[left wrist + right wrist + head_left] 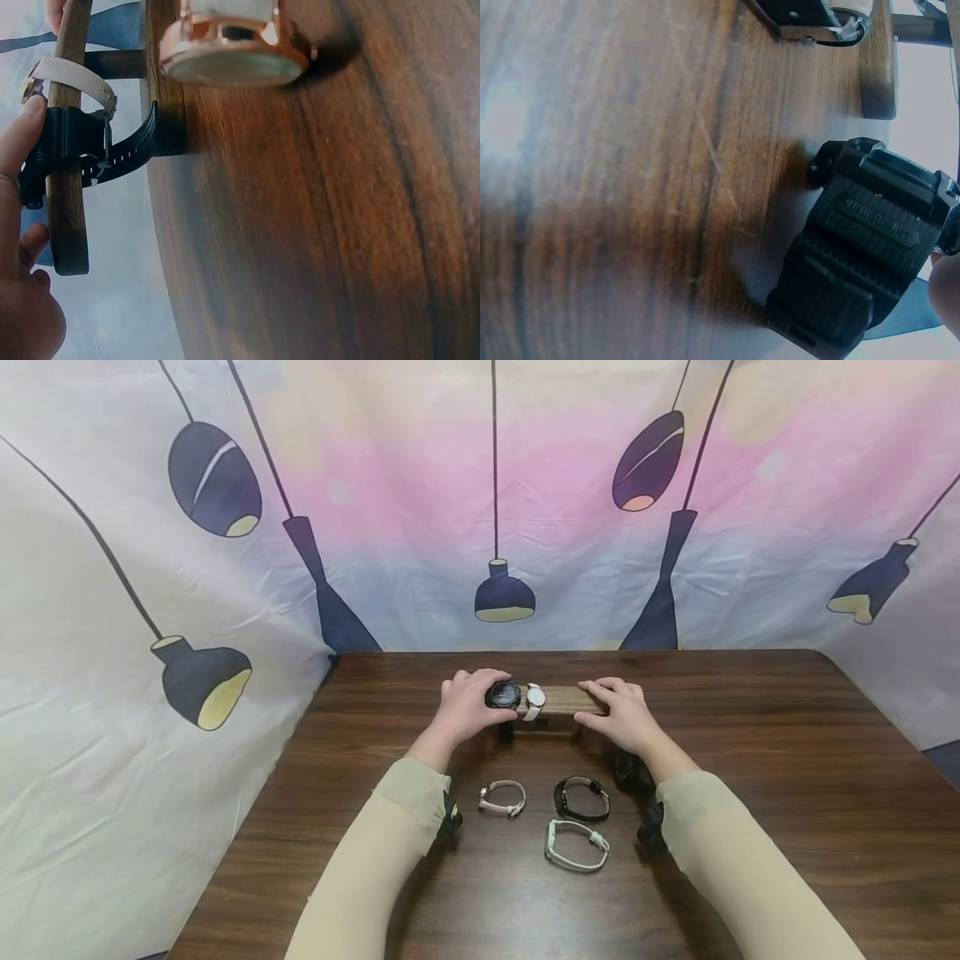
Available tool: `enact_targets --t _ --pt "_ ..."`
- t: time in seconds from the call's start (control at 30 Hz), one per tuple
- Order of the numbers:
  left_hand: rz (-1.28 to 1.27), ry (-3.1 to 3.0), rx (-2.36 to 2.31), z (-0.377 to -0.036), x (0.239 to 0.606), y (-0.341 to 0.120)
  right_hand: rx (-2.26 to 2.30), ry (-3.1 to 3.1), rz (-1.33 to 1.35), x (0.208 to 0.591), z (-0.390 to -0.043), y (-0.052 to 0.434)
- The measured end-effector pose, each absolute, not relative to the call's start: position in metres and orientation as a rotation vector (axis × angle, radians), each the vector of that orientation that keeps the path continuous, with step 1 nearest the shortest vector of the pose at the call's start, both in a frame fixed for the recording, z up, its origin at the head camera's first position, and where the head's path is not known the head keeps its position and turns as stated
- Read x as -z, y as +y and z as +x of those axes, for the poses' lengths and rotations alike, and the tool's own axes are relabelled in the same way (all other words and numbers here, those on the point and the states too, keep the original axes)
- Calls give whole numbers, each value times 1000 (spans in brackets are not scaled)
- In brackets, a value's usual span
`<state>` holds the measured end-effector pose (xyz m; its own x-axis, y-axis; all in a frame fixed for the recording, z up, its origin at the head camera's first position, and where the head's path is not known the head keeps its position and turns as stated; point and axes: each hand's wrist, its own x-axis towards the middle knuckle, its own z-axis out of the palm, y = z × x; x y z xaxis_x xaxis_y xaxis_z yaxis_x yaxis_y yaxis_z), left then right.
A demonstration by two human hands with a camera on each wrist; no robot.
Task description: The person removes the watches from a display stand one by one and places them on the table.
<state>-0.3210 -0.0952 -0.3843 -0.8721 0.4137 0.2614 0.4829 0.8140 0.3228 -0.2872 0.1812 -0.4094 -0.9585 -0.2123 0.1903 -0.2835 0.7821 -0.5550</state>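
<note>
On the crossbar of a wooden watch stand (570, 700) hang a black watch (504, 694) and a white-strapped watch (535, 697) beside it. My left hand (467, 706) grips the black watch between thumb and fingers at the bar's left end. From the left wrist view, the black strap (71, 142) wraps the bar, one end hanging loose. Opposite, my right hand (626, 714) holds the bar's right end, fingers on its far edge and thumb on the near one. In the right wrist view that grip is out of sight.
Nearer on the wooden table (480, 893) lie a pale-strapped watch (502, 799), a black slim watch (582, 799) and a mint-white watch (576, 846). A bulky black watch (855, 240) stands near my right wrist, partly covered in the head view. Behind hangs a lamp-printed cloth (420, 510).
</note>
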Motion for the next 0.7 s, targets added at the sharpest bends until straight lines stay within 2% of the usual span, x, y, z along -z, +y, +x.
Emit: enact_targets --t 0.7 --pt "-733 -2831 483 -324 380 -103 -932 -2858 403 409 -287 182"
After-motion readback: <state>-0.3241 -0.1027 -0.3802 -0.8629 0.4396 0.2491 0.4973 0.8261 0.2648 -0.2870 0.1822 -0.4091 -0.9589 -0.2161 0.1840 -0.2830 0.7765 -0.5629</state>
